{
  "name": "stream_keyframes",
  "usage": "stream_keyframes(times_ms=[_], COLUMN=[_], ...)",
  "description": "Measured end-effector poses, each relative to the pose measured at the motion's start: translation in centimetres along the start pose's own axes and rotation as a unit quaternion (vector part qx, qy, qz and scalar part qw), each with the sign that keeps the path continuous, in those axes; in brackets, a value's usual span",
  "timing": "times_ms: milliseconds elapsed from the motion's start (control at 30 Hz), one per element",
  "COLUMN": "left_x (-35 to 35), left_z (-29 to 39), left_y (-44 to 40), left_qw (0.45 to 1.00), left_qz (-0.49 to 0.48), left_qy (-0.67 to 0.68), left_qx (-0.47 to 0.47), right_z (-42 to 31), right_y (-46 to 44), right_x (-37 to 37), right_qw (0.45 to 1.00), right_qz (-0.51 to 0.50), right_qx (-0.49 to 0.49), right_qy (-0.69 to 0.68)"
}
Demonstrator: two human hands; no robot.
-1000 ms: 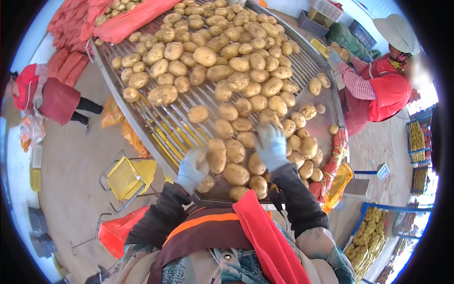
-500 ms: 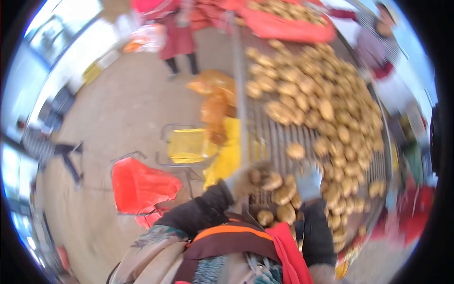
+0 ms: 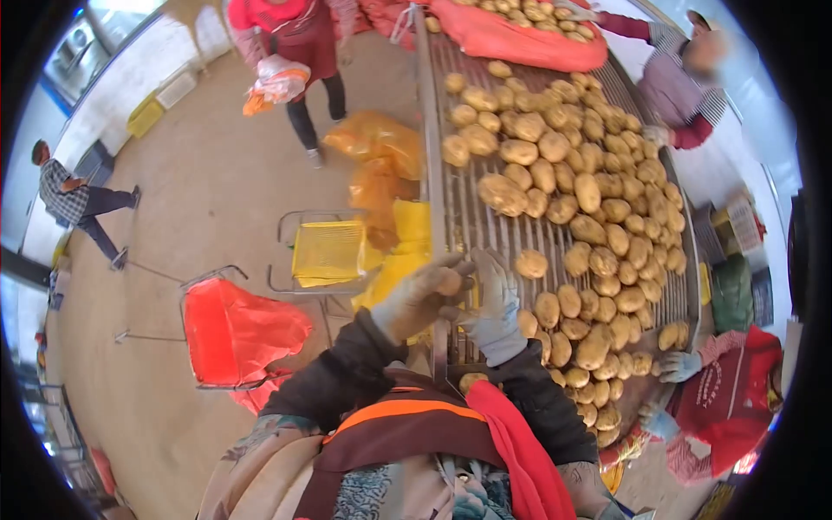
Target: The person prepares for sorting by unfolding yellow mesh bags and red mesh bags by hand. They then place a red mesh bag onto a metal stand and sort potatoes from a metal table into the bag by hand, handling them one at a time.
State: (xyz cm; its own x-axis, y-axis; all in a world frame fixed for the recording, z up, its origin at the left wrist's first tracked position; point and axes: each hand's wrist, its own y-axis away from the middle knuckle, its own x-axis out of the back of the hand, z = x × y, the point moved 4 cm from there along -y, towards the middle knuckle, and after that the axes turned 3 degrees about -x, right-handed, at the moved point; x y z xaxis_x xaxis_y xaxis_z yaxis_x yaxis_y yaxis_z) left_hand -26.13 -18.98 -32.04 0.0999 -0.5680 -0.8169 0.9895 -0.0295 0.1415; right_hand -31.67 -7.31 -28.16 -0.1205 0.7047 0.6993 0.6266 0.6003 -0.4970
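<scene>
My left hand [image 3: 419, 299], in a dirty grey glove, hovers over the near left edge of a slatted table. Its fingers are loosely bent, apart from the thumb, and nothing shows in them. Close beside it my right hand [image 3: 496, 316], in a pale blue-grey glove, has its fingers stretched upward and its thumb toward the left hand. Whether the hands touch is unclear. Potatoes [image 3: 592, 349] lie just right of my right hand. A single potato [image 3: 531, 263] rests apart on the slats, beyond that hand.
The slatted table's metal rail [image 3: 437, 186] runs along my left. A red sack [image 3: 520, 43] of potatoes lies at the far end. Left stand frames holding a red bag [image 3: 238, 334] and a yellow bag [image 3: 329, 253]. Co-workers [image 3: 724, 390] stand around; another person [image 3: 78, 195] walks at far left.
Both hands have come together at the left rail, my right hand moving left off the potatoes. Several potatoes near my hands are no longer in view. The person at far left has changed stride.
</scene>
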Motion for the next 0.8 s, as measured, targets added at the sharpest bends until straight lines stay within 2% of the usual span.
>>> stream_keyframes(times_ms=[67,267,333,367,433,467,533,667,733,800], left_x=[0.3,0.9,0.3,0.4,-0.1,-0.1,0.3,0.7,2.2,3.7], left_z=[0.6,-0.2,-1.2,-1.7,-2.7,-3.1,-4.8,-6.8,-7.3,-7.8], left_y=[0.3,-0.2,-0.6,-1.0,-1.5,-1.9,-2.0,-0.6,0.1,0.9], left_qw=[0.997,0.996,0.998,1.000,0.996,0.996,0.993,0.991,0.978,0.973], left_qz=[-0.032,-0.060,-0.054,-0.024,0.064,0.069,0.006,0.056,0.080,0.135], left_qy=[-0.048,-0.042,-0.022,-0.007,0.065,0.063,-0.056,-0.090,-0.146,-0.131], left_qx=[-0.052,-0.048,-0.035,-0.016,0.022,0.013,0.103,0.081,0.129,0.134], right_z=[1.1,4.8,5.6,6.3,7.9,8.6,9.5,10.3,10.0,10.3], right_y=[1.2,5.1,7.2,8.6,10.7,11.4,12.2,12.1,11.8,12.3], right_x=[0.0,1.0,-0.1,-0.5,0.2,0.4,1.9,3.2,3.1,2.3], right_qw=[1.000,0.994,0.957,0.933,0.924,0.916,0.910,0.901,0.880,0.894], right_qz=[0.011,0.006,-0.137,-0.212,-0.224,-0.239,-0.197,-0.188,-0.217,-0.187], right_qx=[-0.023,-0.100,-0.151,-0.172,-0.189,-0.197,-0.211,-0.242,-0.259,-0.225], right_qy=[-0.005,0.040,0.207,0.235,0.247,0.253,0.296,0.306,0.334,0.340])
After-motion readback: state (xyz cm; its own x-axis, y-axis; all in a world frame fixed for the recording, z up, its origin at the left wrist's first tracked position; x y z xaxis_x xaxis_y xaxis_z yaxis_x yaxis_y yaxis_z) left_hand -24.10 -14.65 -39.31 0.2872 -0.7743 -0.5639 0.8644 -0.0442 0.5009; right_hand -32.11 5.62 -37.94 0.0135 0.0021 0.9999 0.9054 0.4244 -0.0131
